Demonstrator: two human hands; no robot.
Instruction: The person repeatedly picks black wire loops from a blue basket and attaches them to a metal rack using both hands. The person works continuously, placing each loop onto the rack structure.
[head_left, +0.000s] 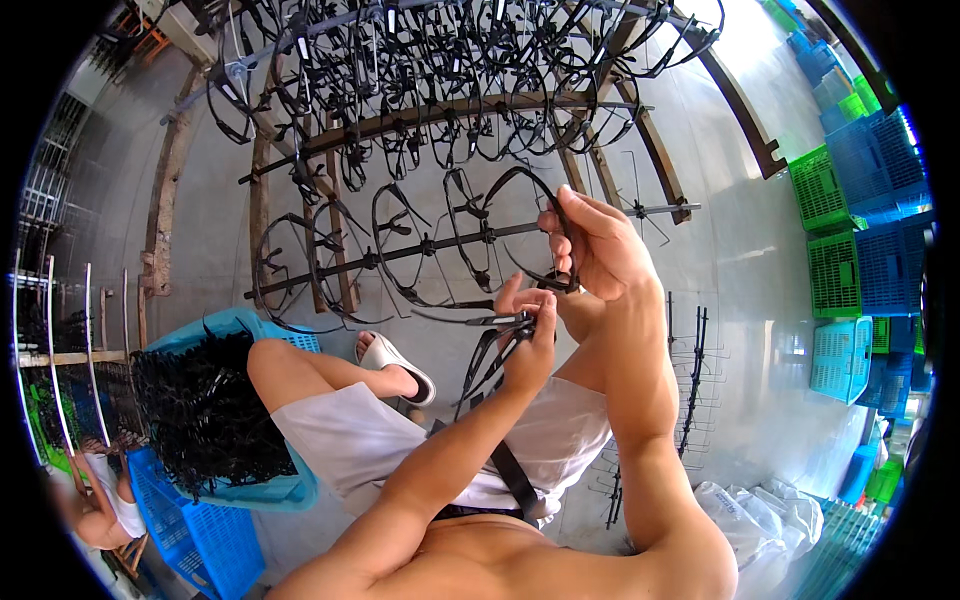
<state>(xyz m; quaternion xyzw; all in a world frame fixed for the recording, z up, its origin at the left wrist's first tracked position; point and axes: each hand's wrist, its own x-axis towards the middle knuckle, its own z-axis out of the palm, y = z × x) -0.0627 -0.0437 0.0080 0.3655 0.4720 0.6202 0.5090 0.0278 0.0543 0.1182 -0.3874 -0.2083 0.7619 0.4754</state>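
Observation:
My right hand pinches one end of a thin black curved plastic frame, which looks like an eyewear frame, beside a dark rod. In my left hand is a bunch of similar black frames, spread below and left of the fingers. Both hands are closed and near each other. The dark rod crosses in front of me with several black frames hanging along it. Bare wire hooks stick out at its right end.
Beyond, a wooden rack carries more rods crowded with black frames. At my left stands a light-blue basket heaped with black pieces, near a blue crate. Hooked rods, a plastic bag and stacked crates are at right. Another person sits far left.

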